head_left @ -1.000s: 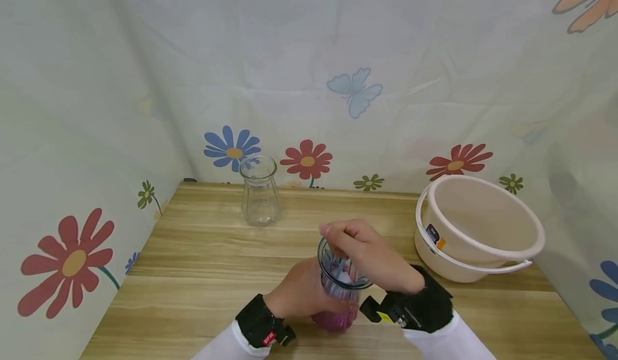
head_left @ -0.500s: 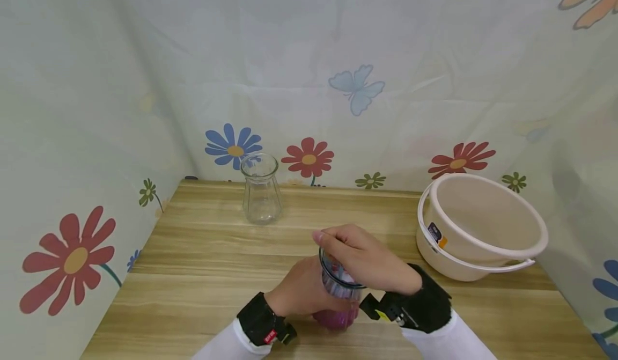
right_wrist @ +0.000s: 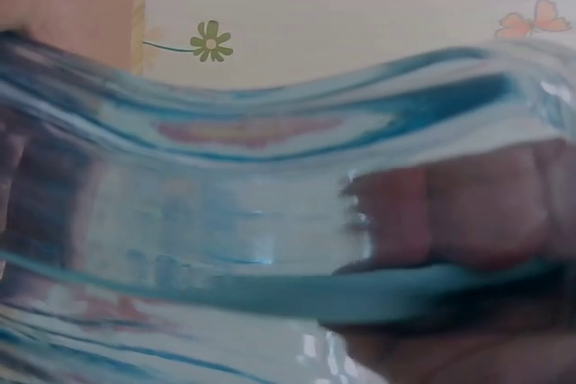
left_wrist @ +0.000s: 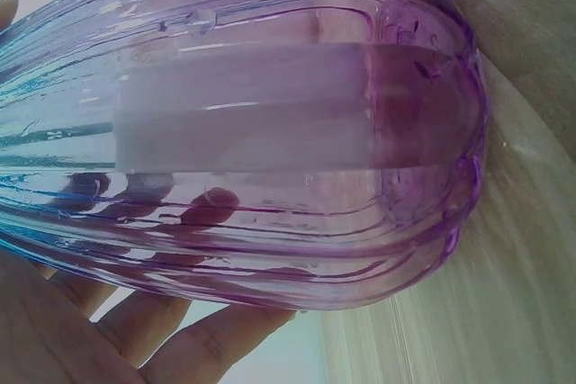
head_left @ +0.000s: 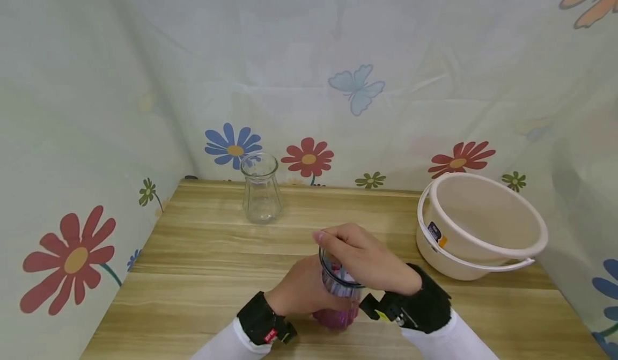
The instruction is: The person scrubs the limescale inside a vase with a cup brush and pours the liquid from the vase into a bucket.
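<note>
My left hand grips a ribbed glass vase, purple at the base and blue toward its mouth. It stands slightly tilted near the table's front. Over the mouth, my right hand has its fingers curled down and its thumb on top. Through the glass, the left wrist view shows a long pale sponge-like piece inside, reaching toward the base. My right fingers appear to hold its upper end, though the hand hides that part. Blurred bluish glass of the vase fills much of the right wrist view.
A clear glass vase stands at the back left of the wooden table. On the right is a pale pink bucket, its handle hanging down in front. A flowered curtain encloses the back and sides.
My right hand has shifted slightly left and lower over the vase mouth since a second ago. During the last half second the hands have barely moved. The left hand keeps its grip.
</note>
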The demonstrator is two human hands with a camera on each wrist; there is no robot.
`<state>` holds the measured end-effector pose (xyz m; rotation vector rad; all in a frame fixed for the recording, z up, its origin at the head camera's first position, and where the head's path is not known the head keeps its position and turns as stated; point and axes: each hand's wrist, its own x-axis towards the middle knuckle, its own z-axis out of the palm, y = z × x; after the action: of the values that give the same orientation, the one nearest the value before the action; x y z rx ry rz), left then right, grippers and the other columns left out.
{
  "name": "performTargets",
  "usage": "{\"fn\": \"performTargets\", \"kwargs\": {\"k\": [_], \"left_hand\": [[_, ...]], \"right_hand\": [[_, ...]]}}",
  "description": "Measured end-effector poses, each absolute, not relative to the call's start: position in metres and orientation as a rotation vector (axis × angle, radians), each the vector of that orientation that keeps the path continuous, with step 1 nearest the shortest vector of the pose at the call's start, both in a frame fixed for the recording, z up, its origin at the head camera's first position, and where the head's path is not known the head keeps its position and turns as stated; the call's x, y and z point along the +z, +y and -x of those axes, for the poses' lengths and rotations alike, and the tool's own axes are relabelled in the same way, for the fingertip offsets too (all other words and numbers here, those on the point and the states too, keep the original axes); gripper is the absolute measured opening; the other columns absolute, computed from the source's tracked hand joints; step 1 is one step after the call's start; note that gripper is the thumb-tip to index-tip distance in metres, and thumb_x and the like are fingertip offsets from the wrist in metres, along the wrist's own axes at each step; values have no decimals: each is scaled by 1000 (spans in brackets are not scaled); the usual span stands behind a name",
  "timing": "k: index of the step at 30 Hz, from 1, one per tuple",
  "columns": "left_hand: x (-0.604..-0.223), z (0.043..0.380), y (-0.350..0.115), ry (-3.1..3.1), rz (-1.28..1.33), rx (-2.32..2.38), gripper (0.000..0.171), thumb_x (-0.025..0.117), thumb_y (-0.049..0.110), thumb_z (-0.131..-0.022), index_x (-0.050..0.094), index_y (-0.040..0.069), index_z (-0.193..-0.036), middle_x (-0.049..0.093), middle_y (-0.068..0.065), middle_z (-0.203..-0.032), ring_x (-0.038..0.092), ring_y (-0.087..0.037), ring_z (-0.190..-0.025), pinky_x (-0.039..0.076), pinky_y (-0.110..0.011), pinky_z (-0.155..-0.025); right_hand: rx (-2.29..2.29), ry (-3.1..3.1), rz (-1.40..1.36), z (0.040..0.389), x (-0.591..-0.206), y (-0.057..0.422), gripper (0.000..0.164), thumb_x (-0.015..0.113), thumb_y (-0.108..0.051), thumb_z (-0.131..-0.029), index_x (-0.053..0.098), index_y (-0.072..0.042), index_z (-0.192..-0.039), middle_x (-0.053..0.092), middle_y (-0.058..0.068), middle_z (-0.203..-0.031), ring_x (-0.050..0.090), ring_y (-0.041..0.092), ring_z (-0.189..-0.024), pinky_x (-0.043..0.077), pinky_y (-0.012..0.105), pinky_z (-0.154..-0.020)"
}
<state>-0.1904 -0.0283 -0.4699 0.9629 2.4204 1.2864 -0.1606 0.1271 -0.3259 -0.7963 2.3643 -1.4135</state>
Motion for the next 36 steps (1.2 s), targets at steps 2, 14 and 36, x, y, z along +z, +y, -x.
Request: {"fn": "performTargets", "kwargs": {"k": [2,14,36], "left_hand": [[-470,190,-28,2416,-971,1292,72,82,60,-79,52,29,-137,69,13,-119,64,2,-101,56,-23,-90],[-474,191,-29,2349,-946,1352,72,83,59,-79,47,35,-137,66,15,-121,66,1,-103,57,-22,-86],[-468,189,-30,2432,-973,1286,71,83,58,-79,53,25,-133,70,9,-116,65,2,-99,55,-22,-89]], "right_hand": [[-1448,2357,790,158,-324,127,52,41,-27,-113,40,-3,-67,30,-3,-62,29,9,-55,30,26,-52],[-1577,2324,875,150,-309,131,48,41,-22,-113,43,-5,-68,32,3,-63,33,15,-55,31,30,-52],[-1301,2411,777,161,-321,131,51,41,-30,-113,43,-6,-68,33,-5,-62,34,9,-56,34,26,-54]]}}
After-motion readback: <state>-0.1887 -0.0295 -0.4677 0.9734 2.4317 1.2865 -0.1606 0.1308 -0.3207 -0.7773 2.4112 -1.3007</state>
